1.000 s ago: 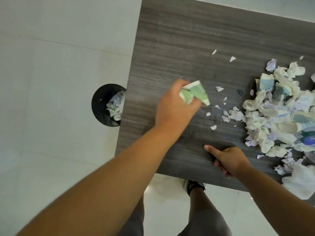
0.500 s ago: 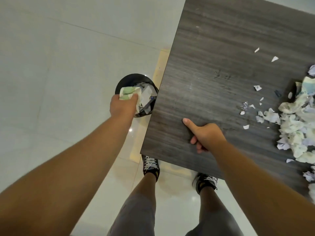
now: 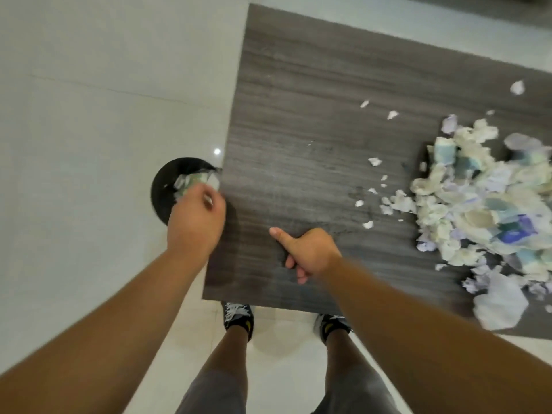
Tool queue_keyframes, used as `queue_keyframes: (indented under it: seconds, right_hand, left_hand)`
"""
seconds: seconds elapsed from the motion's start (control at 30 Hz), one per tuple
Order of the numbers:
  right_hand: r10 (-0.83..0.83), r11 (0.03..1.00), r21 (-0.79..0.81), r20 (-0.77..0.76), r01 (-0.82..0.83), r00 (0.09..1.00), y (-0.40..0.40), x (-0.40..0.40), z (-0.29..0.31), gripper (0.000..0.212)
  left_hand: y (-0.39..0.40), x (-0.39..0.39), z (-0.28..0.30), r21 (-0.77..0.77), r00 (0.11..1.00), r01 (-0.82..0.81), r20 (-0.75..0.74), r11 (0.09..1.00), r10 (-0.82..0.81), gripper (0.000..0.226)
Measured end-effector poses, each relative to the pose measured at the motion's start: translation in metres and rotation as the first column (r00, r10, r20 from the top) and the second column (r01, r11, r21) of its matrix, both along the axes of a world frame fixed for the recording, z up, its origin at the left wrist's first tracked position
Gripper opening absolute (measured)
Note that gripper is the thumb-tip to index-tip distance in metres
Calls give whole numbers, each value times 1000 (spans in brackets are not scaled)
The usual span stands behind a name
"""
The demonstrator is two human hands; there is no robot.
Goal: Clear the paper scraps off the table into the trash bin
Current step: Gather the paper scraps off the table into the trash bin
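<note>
Most of the mess sits far right on the desk (image 3: 298,94): one big heap of paper scraps (image 3: 478,204), with loose flecks (image 3: 375,161) scattered between it and the middle of the top. Your left hand (image 3: 195,222) hangs over the trash bin (image 3: 162,192), which stands on the floor tucked against the desk's left edge and partly under it. That hand's grip is curled, back of the hand toward the camera, and whether it holds any paper I cannot tell; the frame is smeared there. Crumpled paper shows inside the bin just beyond your knuckles. Your right hand (image 3: 310,252) rests on the near part of the desk, thumb out straight, fingers folded under, gripping nothing.

Watch the bin mouth. Only part of it clears the desk edge, so anything let go too far right lands on the top or glances off the edge, and anything too far left drops on the tile floor (image 3: 89,121). Light scraps will likely flutter, so a high release risks a miss. Swinging that left hand back fast could also clip the near left corner.

Room, then: broad bare floor to the left, open desk surface between your right hand and the heap. The heap's near side runs close to the near edge, so a careless sweep there could push pieces over onto the floor by your shoes (image 3: 239,316).
</note>
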State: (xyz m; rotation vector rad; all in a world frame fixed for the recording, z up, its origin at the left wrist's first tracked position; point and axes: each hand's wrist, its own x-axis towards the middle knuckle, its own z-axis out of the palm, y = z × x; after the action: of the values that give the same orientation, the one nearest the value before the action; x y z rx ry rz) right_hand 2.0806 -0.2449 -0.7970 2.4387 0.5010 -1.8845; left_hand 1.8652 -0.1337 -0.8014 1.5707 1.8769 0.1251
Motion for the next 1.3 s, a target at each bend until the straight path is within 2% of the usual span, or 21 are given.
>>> queue_keyframes:
  seconds: [0.03,0.1,0.2,0.27,0.33,0.37,0.43,0.47,0.53,0.6,0.63,0.73,0.83,0.93,1.1,1.3]
  right_hand:
    - [23,1000,4,-16,-23,1000,1,-3,-1,93]
    - [52,999,-6,-81,-53,995,1,5,4,81]
    - [-6,1000,-16,-248,2,969,-1,28,18,62]
    - [-92,994,40,-153,99,984,-10,53,28,52]
    - [-151,974,188,103,130,983,-33,83,40,36]
    - [-210,952,267,209,150,955,-47,98,50,28]
    - [-343,882,427,292,199,893,-75,134,74,18]
    - [-375,853,491,335,179,865,-86,152,86,20]
    - [-392,816,577,529,20,752,-102,186,104,31]
    - [-375,835,542,689,-97,620,-106,219,111,48]
    - [-349,869,489,717,-79,603,-105,234,110,61]
    - [-259,955,285,668,82,698,-97,277,99,109]
    - [-190,981,149,593,125,783,-95,294,77,130]
    - [-199,975,193,561,106,804,-101,288,57,122]
    - [-256,939,341,587,52,768,-109,298,46,81]
    - [-420,849,518,544,104,727,-125,310,56,74]
  left_hand:
    - [-23,9,9,-29,996,85,-1,996,-85,23]
    - [-66,37,23,-208,968,239,-27,948,-250,27]
    - [-98,67,34,-407,901,312,-160,859,-403,50]
    - [-95,85,36,-462,877,274,-240,844,-416,75]
    - [-91,98,33,-516,884,198,-274,834,-379,97]
    - [-89,100,32,-534,897,158,-274,830,-347,103]
    - [-88,105,30,-546,904,120,-286,829,-319,105]
    - [-88,106,28,-545,898,119,-298,830,-324,105]
    - [-86,109,27,-557,885,102,-327,824,-331,105]
    - [-82,118,29,-601,881,38,-357,798,-311,106]
    - [-80,121,29,-618,885,5,-363,786,-291,106]
    - [-77,126,29,-627,891,-21,-365,779,-270,104]
    - [-79,127,32,-621,890,-10,-362,784,-276,104]
    - [-80,127,40,-612,897,17,-340,791,-282,101]
    - [-84,122,42,-583,906,49,-315,811,-282,101]
    - [-87,119,38,-540,901,51,-338,840,-272,101]
